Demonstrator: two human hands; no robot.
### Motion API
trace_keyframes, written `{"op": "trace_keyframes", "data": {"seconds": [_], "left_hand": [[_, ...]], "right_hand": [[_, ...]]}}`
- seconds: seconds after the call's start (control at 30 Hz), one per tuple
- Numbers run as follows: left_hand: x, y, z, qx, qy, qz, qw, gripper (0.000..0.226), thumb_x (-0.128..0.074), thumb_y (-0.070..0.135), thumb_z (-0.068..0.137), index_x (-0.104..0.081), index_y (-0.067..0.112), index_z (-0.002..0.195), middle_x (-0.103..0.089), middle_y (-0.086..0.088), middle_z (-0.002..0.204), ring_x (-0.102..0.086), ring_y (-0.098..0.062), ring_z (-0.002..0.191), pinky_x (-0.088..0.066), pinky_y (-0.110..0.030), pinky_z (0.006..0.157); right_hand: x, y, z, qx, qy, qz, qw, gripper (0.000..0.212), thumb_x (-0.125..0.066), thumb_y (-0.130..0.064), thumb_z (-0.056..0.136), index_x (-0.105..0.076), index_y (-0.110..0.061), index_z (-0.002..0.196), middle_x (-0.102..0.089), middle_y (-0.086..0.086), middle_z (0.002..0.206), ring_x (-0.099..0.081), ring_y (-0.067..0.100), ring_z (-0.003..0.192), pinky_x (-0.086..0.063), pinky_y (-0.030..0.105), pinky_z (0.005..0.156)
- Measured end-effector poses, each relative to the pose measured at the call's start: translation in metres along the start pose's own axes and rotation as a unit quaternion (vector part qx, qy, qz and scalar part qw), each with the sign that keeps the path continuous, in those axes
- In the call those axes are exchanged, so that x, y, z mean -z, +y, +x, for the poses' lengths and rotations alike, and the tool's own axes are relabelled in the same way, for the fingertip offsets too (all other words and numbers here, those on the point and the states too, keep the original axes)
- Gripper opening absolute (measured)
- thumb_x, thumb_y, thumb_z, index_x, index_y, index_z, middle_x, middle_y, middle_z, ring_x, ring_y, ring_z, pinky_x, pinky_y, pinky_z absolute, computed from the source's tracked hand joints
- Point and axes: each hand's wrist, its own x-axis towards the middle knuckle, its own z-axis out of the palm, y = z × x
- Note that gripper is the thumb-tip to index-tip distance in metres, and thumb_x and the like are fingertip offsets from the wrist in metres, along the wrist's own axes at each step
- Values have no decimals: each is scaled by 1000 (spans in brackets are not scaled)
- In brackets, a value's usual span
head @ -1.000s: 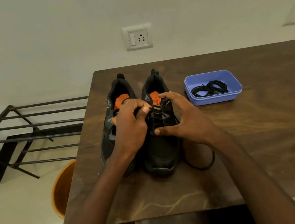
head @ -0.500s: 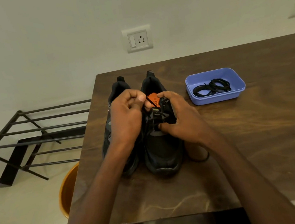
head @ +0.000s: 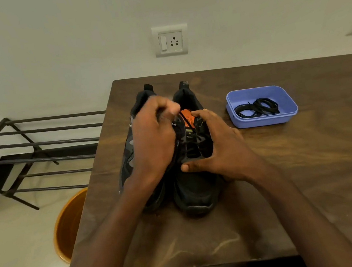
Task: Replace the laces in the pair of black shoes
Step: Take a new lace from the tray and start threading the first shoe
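Two black shoes stand side by side on the brown table (head: 305, 162), toes toward me. The right shoe (head: 195, 188) has an orange tongue label and a black lace (head: 185, 121) running up from its eyelets. My left hand (head: 154, 140) is closed around that lace, pinching it above the shoe's collar, and it covers most of the left shoe (head: 128, 165). My right hand (head: 221, 150) grips the right shoe's side, thumb across the vamp and fingers by the tongue.
A blue plastic tray (head: 287, 100) holding coiled black laces (head: 257, 107) sits on the table to the right. Left of the table are a dark metal rack (head: 31, 158) and an orange bin (head: 67, 224) on the floor. A wall socket (head: 170, 40) is behind.
My left hand has risen and drawn the lace up and away from the right shoe. The loop of lace lying by my right wrist is no longer visible.
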Motion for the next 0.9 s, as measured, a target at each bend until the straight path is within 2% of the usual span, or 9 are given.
{"op": "trace_keyframes", "data": {"seconds": [0.07, 0.13, 0.23, 0.33, 0.4, 0.63, 0.73, 0.8, 0.9], "left_hand": [[8, 11, 6, 87, 4, -174, 981, 19, -43, 13, 111, -57, 4, 102, -76, -5, 100, -66, -11, 76, -47, -23, 57], [14, 15, 8, 89, -37, -194, 976, 18, -41, 13, 112, -54, 4, 103, -72, -8, 87, -67, -17, 72, -43, -20, 53], [13, 0, 2, -31, -117, 41, 992, 6, -64, 15, 100, -63, 15, 106, -61, 7, 91, -60, -4, 80, -46, -12, 70], [5, -18, 0, -117, -183, 236, 947, 15, -76, 24, 92, -72, 23, 106, -57, 9, 103, -51, -9, 95, -48, -26, 85], [2, -19, 0, -146, -160, 292, 932, 9, -75, 24, 92, -77, 24, 101, -62, 6, 99, -48, -16, 93, -44, -38, 83], [4, -11, 0, -120, -38, 359, 925, 24, -56, 11, 92, -74, 26, 99, -53, 7, 93, -46, -21, 100, -28, -43, 88], [19, -1, 5, -79, 53, 306, 947, 33, -36, 21, 97, -67, 32, 98, -58, 11, 102, -50, -16, 111, -27, -43, 96], [22, 0, 5, -15, 51, 160, 986, 31, -36, 22, 105, -65, 32, 99, -64, 16, 106, -58, -11, 114, -37, -44, 103], [12, 8, 2, 90, -3, -124, 988, 28, -35, 14, 112, -62, 9, 106, -75, 0, 96, -72, -15, 92, -57, -29, 79]], "right_hand": [[0, 0, 1, -5, -3, 14, 1000, 124, -80, -86, 48, -17, -58, 150, -22, -14, 167, -33, 14, 150, -35, 58, 117], [0, 0, 1, -6, -4, 30, 1000, 123, -83, -83, 47, -18, -59, 150, -22, -14, 166, -34, 13, 150, -37, 58, 115], [-3, 0, 1, -2, -6, 52, 999, 123, -86, -80, 50, -20, -57, 151, -27, -16, 164, -33, 11, 151, -39, 59, 113], [-2, 2, 1, -5, -5, 58, 998, 124, -85, -81, 51, -19, -55, 153, -29, -17, 163, -30, 9, 152, -39, 58, 114], [-2, 1, 0, -8, -9, 53, 999, 125, -84, -82, 51, -17, -56, 152, -25, -16, 165, -29, 9, 152, -38, 58, 115], [0, -1, 0, -8, -15, 53, 998, 122, -82, -83, 50, -18, -58, 151, -24, -16, 165, -31, 10, 151, -38, 58, 115], [1, -1, -1, -10, -14, 56, 998, 123, -83, -83, 48, -19, -58, 150, -22, -17, 166, -30, 10, 151, -36, 58, 117], [1, -1, 0, -13, -16, 60, 998, 124, -84, -83, 48, -19, -58, 151, -20, -17, 167, -31, 11, 151, -36, 59, 117], [0, 0, 2, -13, -22, 57, 998, 127, -82, -85, 47, -19, -56, 152, -21, -17, 167, -33, 12, 150, -36, 59, 116]]}}
